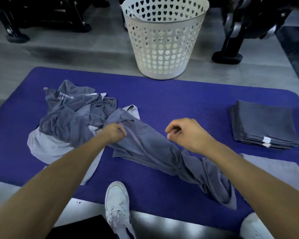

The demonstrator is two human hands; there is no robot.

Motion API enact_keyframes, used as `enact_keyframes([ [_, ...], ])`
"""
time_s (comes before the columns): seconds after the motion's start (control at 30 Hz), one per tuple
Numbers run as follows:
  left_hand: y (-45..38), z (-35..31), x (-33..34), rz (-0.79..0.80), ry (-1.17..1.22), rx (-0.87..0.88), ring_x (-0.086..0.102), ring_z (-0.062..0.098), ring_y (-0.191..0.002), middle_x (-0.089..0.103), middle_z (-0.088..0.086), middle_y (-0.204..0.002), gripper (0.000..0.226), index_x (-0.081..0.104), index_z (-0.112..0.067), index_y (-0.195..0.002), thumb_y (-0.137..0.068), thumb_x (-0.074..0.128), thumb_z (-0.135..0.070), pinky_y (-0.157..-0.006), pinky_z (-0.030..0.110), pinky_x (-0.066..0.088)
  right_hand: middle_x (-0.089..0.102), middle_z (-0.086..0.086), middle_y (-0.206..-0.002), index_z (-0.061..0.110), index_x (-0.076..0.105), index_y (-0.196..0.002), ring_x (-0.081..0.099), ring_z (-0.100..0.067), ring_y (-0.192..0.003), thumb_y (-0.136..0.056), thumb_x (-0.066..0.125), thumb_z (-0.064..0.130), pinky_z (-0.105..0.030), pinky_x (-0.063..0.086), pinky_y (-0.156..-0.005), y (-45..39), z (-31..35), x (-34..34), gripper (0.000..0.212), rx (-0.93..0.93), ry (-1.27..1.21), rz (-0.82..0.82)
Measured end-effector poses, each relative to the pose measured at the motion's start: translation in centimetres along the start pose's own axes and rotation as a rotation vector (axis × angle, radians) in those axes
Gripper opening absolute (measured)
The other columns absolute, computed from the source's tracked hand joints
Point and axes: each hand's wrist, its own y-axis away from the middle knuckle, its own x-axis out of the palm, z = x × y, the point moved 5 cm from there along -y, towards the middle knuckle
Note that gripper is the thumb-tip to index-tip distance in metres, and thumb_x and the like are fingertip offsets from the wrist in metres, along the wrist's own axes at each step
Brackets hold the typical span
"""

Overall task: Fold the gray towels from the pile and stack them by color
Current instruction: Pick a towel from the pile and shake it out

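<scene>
A gym: exercise mat (162, 94) on floor, black weight equipment (235, 28) behind.

I see one print only: pale lettering on a dark gray towel (66, 96) atop the pile at approx 10 o'clock, upside down to me, not legible. White tags (266, 140) on the folded stack at 3 o'clock look blank.

Right shoe (254, 228) cut by bottom edge; towel (162, 152) partly hidden under right forearm.
</scene>
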Motion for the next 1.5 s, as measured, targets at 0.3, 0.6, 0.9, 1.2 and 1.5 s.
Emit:
enact_keyframes([
  [0.3, -7.2, 7.5, 1.0, -0.203, -0.071, -0.124, 0.024, 0.04, -0.143, 0.017, 0.013, -0.162, 0.043, 0.057, -0.029, -0.135, -0.095, 0.048, -0.016, -0.116, 0.043, 0.029, 0.07, 0.01, -0.088, 0.024, 0.072, -0.094, 0.066, -0.002, -0.08, -0.089, 0.071, 0.019, -0.015, 0.053, -0.071, -6.0, 0.0, 5.9, 0.007, 0.038, -0.11, 0.074],
  [0.6, -4.7, 5.7, -1.5, -0.34, 0.357, -0.038, 0.067, 0.013, -0.087, 0.074, 0.012, -0.102, 0.02, 0.076, -0.01, -0.097, -0.089, 0.061, 0.001, -0.081, 0.019, 0.05, 0.07, 0.009, -0.083, 0.024, 0.072, -0.093, 0.065, -0.002, -0.077, -0.09, 0.07, 0.018, -0.015, 0.052, -0.07, -4.9, -0.5, 5.3, 0.007, 0.099, -0.226, 0.052],
  [0.9, 8.0, -12.7, -2.7, -0.049, 0.731, 0.205, 0.058, 0.019, -0.066, 0.067, 0.017, -0.077, 0.02, 0.072, -0.015, -0.085, -0.092, 0.061, 0.001, -0.067, 0.031, 0.05, 0.07, 0.007, -0.073, 0.022, 0.072, -0.084, 0.07, -0.018, -0.077, -0.087, 0.072, 0.016, -0.036, 0.056, -0.077, 5.2, -2.1, -2.7, 0.007, 0.148, -0.23, -0.035],
  [1.2, 19.8, -23.6, -2.0, 0.135, 1.209, 0.312, 0.073, 0.014, -0.088, 0.074, 0.009, -0.089, 0.037, 0.067, 0.0, -0.112, -0.091, 0.044, 0.02, -0.078, 0.02, 0.058, 0.072, 0.01, -0.082, 0.027, 0.072, -0.089, 0.063, 0.002, -0.068, -0.08, 0.077, 0.046, -0.018, 0.046, -0.059, 15.9, -2.3, -8.1, 0.022, 0.132, -0.337, -0.201],
  [1.5, 25.3, -26.4, -0.9, 0.262, 1.237, 0.428, 0.071, 0.021, -0.102, 0.074, 0.014, -0.102, 0.055, 0.067, -0.001, -0.114, -0.082, 0.034, 0.03, -0.082, 0.021, 0.057, 0.073, 0.013, -0.086, 0.025, 0.075, -0.094, 0.068, -0.004, -0.079, -0.081, 0.078, 0.037, -0.028, 0.055, -0.079, 18.9, -1.8, -10.4, 0.018, -0.011, -0.328, -0.595],
])
